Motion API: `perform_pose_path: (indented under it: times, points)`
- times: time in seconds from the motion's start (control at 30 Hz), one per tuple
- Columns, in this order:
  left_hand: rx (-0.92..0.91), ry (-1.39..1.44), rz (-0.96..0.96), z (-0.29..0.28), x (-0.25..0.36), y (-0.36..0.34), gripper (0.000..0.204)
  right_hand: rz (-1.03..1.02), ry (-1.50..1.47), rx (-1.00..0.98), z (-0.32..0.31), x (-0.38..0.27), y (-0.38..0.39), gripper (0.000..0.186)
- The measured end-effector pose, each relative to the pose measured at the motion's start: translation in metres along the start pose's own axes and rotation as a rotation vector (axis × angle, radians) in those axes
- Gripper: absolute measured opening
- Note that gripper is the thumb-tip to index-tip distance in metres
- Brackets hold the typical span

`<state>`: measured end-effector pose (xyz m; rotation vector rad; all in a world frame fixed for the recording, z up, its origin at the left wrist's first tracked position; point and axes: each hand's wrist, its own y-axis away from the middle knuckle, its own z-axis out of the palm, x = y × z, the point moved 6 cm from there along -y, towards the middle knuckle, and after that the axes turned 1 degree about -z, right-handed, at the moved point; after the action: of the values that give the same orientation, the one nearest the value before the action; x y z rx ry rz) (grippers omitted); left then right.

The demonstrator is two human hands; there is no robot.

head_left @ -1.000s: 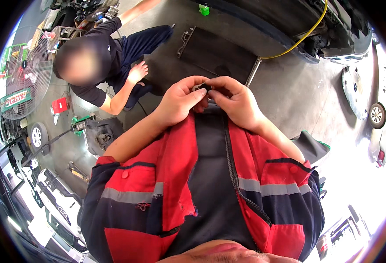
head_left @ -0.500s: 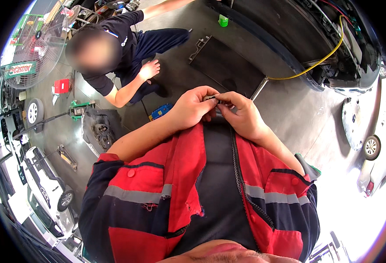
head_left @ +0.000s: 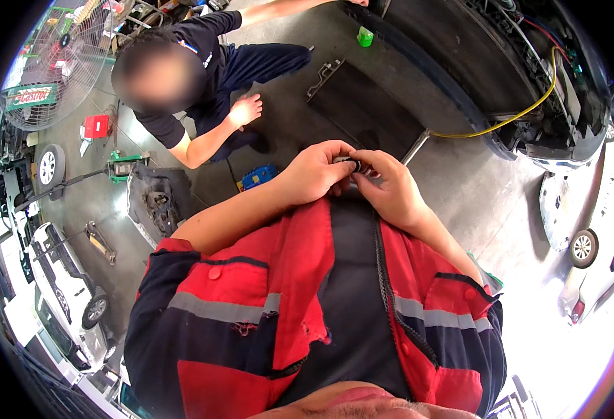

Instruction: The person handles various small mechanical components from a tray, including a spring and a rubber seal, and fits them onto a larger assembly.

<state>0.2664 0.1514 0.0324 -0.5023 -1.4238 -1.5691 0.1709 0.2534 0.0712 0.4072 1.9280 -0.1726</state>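
In front of my chest, both hands meet at the fingertips around a small part. It shows a pale piece and a dark, rounded end; the fingers cover most of it, so its kind is unclear. My left hand pinches it from the left, thumb laid along the near side and index finger curled over the top. From the right, my right hand closes thumb and fingers on the same part. Below both hands hangs my open red and navy work jacket over a dark shirt.
Ahead on the floor lies a flat dark radiator-like panel. A car with its front opened up stands at the far right, a yellow hose running from it. A co-worker crouches at the left, near a fan and green floor jack.
My fingers have shifted slightly on the small part, and its dark rounded end shows more plainly. The whole view has moved a little. The co-worker's pose is nearly the same.
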Motion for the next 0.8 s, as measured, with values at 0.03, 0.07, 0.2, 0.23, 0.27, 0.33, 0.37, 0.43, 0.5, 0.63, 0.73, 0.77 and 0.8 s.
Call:
perform_pose_path:
  times: [0.03, 0.07, 0.2, 0.23, 0.27, 0.33, 0.37, 0.43, 0.5, 0.63, 0.73, 0.77, 0.8]
  points:
    - [-0.005, 0.035, -0.001, 0.000, -0.001, -0.002, 0.017, -0.005, 0.004, 0.000, 0.000, -0.001, -0.002, 0.033]
    - [-0.009, 0.071, 0.000, -0.001, 0.000, -0.003, 0.017, 0.019, -0.016, 0.003, -0.001, -0.001, -0.003, 0.034]
    - [0.025, 0.036, 0.039, -0.005, 0.004, 0.004, 0.020, 0.014, 0.003, 0.037, -0.008, 0.005, 0.000, 0.036]
    - [0.024, 0.042, 0.032, -0.009, -0.004, -0.002, 0.021, 0.085, -0.002, 0.025, -0.010, 0.018, 0.001, 0.036]
    - [0.018, 0.042, 0.027, -0.015, -0.007, -0.009, 0.021, 0.157, -0.005, 0.022, -0.013, 0.034, 0.001, 0.036]
    - [0.062, 0.046, 0.064, -0.026, -0.012, -0.008, 0.022, 0.307, 0.160, -0.074, -0.013, 0.081, 0.007, 0.034]
    - [0.080, 0.027, 0.050, -0.035, -0.014, -0.010, 0.022, 0.260, 0.354, -0.191, -0.011, 0.104, 0.010, 0.036]
    - [0.118, 0.036, 0.052, -0.055, -0.027, -0.015, 0.021, 0.455, 0.436, -0.405, -0.002, 0.151, 0.028, 0.040]
    - [0.157, 0.059, 0.054, -0.072, -0.038, -0.016, 0.021, 0.698, -0.190, -0.318, 0.011, 0.161, 0.045, 0.037]
    - [0.284, 0.194, -0.120, -0.117, -0.094, -0.045, 0.016, 0.748, -0.353, -0.266, 0.017, 0.149, 0.031, 0.033]
    - [0.363, 0.033, -0.198, -0.147, -0.118, -0.093, 0.014, 0.679, -0.195, -0.296, 0.017, 0.159, 0.021, 0.032]
    - [0.384, 0.054, -0.121, -0.151, -0.112, -0.098, 0.016, 0.748, -0.185, -0.306, 0.020, 0.141, 0.011, 0.033]
    - [0.370, 0.050, -0.046, -0.147, -0.096, -0.103, 0.020, 0.762, -0.180, -0.307, 0.018, 0.144, 0.012, 0.033]
